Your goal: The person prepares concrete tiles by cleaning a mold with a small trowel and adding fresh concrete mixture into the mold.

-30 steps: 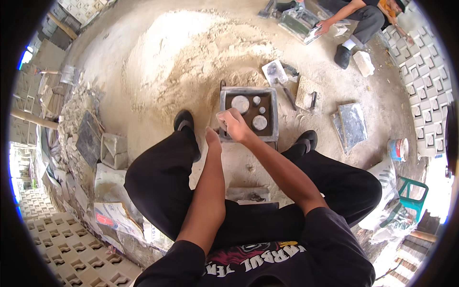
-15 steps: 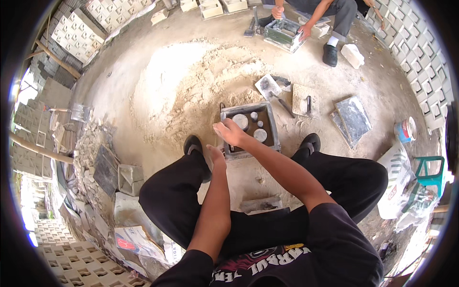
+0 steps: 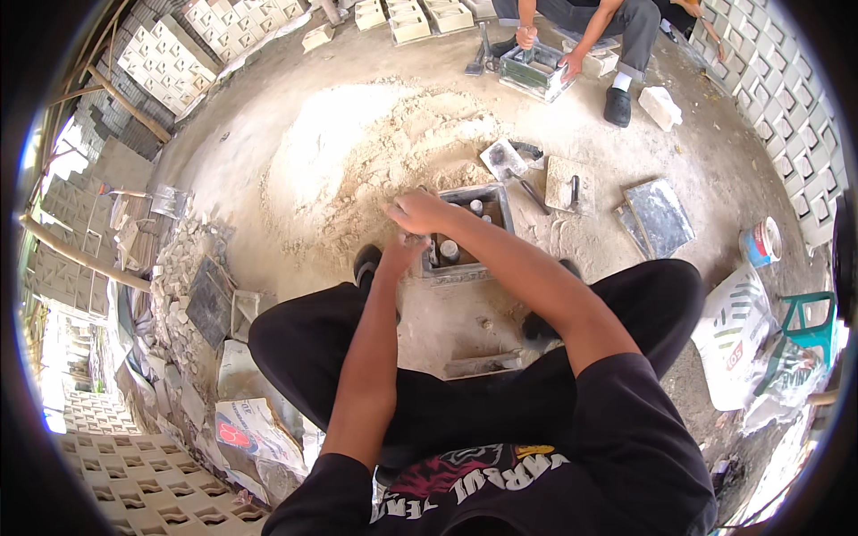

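Note:
Between my feet lies a grey rectangular mould box [image 3: 466, 279] with a dark inside. Short round pegs stand in it, among them a wide pale one [image 3: 450, 251] near the front. My right hand [image 3: 418, 213] is at the box's left side, its forearm crossing over the box and its fingers curled. Just below it, my left hand [image 3: 407, 250] is closed close to the same left wall. The two hands nearly touch. What their fingers hold is hidden.
Beyond the box spreads a pale sand heap [image 3: 393, 134]. A trowel [image 3: 527, 189] and a handled board [image 3: 569, 186] lie to the right, near dark flat plates [image 3: 660, 219]. At the back a co-worker's hand [image 3: 570, 65] rests on another mould [image 3: 534, 73].
My right hand has moved left and away from me, off the box's near-left part. My left hand has risen toward the box's left wall, and the hands are closer together.

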The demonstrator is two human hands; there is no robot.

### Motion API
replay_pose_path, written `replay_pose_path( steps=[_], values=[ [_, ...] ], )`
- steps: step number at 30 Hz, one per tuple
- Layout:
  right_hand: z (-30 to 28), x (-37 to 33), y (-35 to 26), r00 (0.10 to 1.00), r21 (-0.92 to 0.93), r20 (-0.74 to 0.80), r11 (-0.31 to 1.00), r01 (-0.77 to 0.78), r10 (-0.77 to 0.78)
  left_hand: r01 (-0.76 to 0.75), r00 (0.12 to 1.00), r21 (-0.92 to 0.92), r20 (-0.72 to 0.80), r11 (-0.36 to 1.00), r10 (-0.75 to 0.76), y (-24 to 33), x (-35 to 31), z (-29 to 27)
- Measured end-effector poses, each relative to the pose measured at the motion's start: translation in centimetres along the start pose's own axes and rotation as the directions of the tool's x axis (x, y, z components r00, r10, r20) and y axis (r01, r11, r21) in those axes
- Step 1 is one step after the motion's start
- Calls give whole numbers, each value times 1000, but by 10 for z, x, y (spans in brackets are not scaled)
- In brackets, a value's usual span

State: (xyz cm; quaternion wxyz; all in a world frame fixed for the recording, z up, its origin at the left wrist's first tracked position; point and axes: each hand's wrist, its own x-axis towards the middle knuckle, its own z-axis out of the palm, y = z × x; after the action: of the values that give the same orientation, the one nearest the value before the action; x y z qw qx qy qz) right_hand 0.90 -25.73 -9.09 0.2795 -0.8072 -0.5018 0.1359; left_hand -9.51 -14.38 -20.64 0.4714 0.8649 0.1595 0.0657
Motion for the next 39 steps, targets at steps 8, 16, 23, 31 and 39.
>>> replay_pose_path(
  steps=[8,16,23,31,39],
  values=[
    [-151,-47,-17,979,-404,109,892,203,-174,63,982,-465,-130,883,-139,52,15,15],
    [-218,-130,42,992,-275,97,960,-46,75,-179,916,-800,-348,573,-199,57,18,35],
    [-244,-131,35,972,-118,131,976,-183,198,-186,940,-788,-317,586,-129,38,18,41],
    [-264,-138,31,965,-139,110,966,-220,236,-204,934,-809,-330,551,-139,43,31,49],
    [-275,-147,40,950,-85,94,953,-291,298,-186,940,-797,-314,575,-131,52,53,46]
  ],
)
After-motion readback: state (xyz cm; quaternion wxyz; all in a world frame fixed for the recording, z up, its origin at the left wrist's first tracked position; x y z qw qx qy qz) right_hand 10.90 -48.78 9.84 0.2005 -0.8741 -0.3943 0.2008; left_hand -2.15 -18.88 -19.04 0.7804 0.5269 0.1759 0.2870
